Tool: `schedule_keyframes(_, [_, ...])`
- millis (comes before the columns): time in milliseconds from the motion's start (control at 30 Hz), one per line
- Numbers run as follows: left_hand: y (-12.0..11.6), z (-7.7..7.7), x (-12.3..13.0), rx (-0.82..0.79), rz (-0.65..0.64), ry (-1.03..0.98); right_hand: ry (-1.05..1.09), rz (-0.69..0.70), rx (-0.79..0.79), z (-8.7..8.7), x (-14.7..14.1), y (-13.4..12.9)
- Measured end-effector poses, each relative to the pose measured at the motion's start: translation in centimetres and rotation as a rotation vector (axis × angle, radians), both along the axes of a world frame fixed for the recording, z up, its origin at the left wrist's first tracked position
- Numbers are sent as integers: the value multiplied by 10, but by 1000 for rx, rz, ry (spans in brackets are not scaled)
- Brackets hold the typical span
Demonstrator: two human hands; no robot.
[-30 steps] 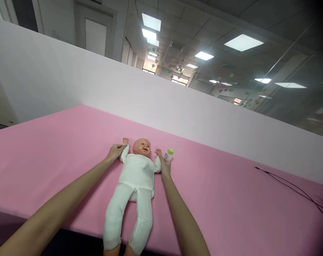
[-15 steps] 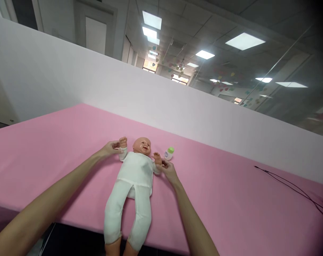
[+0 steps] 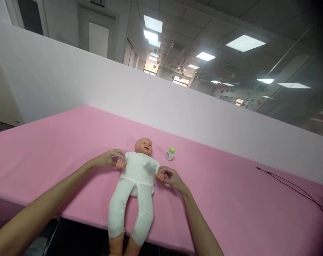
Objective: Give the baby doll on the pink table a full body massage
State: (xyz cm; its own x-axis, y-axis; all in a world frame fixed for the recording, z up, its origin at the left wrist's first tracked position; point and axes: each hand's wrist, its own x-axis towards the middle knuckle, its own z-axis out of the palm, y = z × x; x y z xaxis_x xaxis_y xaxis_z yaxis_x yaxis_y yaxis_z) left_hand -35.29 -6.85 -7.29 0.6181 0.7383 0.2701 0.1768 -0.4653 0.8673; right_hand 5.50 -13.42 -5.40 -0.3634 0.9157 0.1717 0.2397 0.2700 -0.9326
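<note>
1. a large baby doll with a glossy plastic head and a white cloth body [image 3: 137, 170] lay face up on a smooth pink table covering [image 3: 220, 192], its head toward a long, plain white partition [image 3: 177, 110] and its lower legs past the near edge (the feet ran out of view).

2. the bare left hand [image 3: 112, 157] was bent around one of the doll's arms, fingers over the white sleeve and the small plastic hand [image 3: 120, 164] showing just below them.

3. the bare right hand [image 3: 174, 177] closed on the other arm near the wrist, with that second small plastic hand [image 3: 160, 176] between finger and thumb. how firmly either hand pressed could not be told.

4. the two hands stood well apart, one on each side of the torso.

5. as for progress, both of the doll's arms were down beside its chest, low and roughly matched, so that lowering looked largely done. letting go was not yet done; whether more handling of the arms was left could not be judged.

6. a small clear bottle with a lime-green cap [image 3: 170, 154] stood near the doll's head, untouched, and a thin black cable [image 3: 286, 183] lay well off to the right.
</note>
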Motion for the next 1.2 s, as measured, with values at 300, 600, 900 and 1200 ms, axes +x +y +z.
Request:
schedule_keyframes(300, [44,7,52,-397,430,-294,247,-629,-169,-8,-39,80])
schedule_keyframes(600, [51,7,50,-387,409,-295,258,-552,-182,-16,-35,75])
schedule_keyframes(900, [27,-13,-1,-1,-69,-7,52,23,-137,-2,7,19])
schedule_keyframes(1200, [27,-5,2,112,-151,102,-128,103,-96,-1,6,10])
